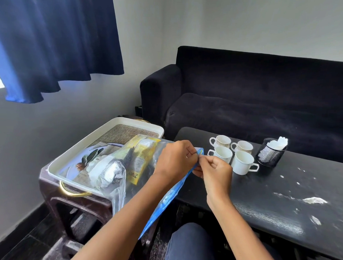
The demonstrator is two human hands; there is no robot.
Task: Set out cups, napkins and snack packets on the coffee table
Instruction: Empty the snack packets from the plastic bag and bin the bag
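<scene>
The black coffee table in front of you already carries four white cups clustered near its far left end, with a black mesh holder of white napkins just beside them. To your left, a white tray with gold handles sits on a dark side stool and holds the yellow snack packet and a foil-wrapped bundle under clear plastic.

So cups and napkins look done, and the snacks appear to be the step in hand. You hold a blue snack packet in the air between tray and table, its top corner up at your fingers. Your left hand pinches that top edge, and your right hand pinches it too, the two hands touching at the seam. It reads as if you are about to tear or pull it open, though you may only be straightening it.

Next you likely need a firm, opposed pull at the seam, kept small so the contents stay in, then a free spot on the table beside the cups.
</scene>
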